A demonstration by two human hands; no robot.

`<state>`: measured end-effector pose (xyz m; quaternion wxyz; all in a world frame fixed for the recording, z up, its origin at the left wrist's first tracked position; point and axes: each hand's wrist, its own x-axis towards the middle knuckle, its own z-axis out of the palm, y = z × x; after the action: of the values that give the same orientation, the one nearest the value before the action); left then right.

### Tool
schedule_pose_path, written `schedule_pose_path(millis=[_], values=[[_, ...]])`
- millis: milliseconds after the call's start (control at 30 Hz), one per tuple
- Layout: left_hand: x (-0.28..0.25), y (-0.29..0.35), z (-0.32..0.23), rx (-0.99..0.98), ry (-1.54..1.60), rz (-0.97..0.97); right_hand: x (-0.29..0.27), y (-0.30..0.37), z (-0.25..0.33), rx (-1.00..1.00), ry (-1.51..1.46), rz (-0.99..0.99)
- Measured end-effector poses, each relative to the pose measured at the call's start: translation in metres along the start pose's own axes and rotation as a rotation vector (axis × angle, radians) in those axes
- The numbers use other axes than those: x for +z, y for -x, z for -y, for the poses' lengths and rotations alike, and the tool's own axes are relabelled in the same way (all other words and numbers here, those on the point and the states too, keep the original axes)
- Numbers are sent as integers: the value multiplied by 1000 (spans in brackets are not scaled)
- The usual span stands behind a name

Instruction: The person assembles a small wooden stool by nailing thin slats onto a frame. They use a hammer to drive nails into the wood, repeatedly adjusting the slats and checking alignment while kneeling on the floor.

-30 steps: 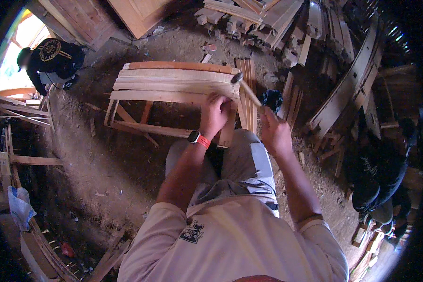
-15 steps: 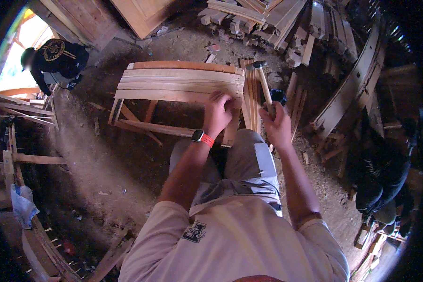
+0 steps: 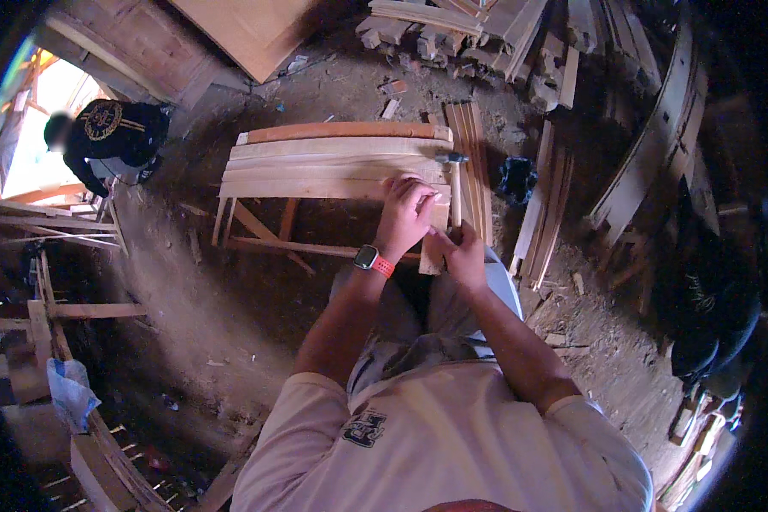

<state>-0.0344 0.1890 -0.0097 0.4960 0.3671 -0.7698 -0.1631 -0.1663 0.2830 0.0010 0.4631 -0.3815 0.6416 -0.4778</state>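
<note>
A slatted wooden frame (image 3: 316,164) of pale boards lies before me, its top rail reddish. At its right end my left hand (image 3: 408,213), with a watch on the wrist, has its fingers curled together near the boards' edge. Whatever they pinch is too small to name. My right hand (image 3: 463,258) is closed round the lower handle of a hammer (image 3: 456,192). The hammer stands nearly upright in view, its dark head beside the frame's right end. Between my hands shows the frame's end post (image 3: 433,247), running down towards my knees.
Long narrow boards (image 3: 474,162) lie right of the frame, with more strips (image 3: 544,209) farther right. A lumber pile (image 3: 478,43) fills the far side. At the far left a person (image 3: 111,136) bends over wooden pieces. Another wooden frame (image 3: 85,311) stands at the left.
My right hand has moved left and inward with the hammer, bringing its head down beside the frame's end. The left hand stays at the same end. My view has shifted slightly.
</note>
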Motion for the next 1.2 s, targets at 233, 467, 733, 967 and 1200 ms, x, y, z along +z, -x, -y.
schedule_pose_path(millis=[233,467,733,967,1200], values=[[1,-6,-5,-35,-24,1,-3,-8,-27,22,0,10],[7,-3,3,-230,20,40,-5,-6,-15,29,36,3],[7,-6,0,-261,46,12,-21,-6,-10,-183,231,-34],[8,-6,-5,-173,-34,-22,-90,20,48,-439,537,-43],[12,-6,-9,-133,-51,-104,-97,28,78,-576,873,3]])
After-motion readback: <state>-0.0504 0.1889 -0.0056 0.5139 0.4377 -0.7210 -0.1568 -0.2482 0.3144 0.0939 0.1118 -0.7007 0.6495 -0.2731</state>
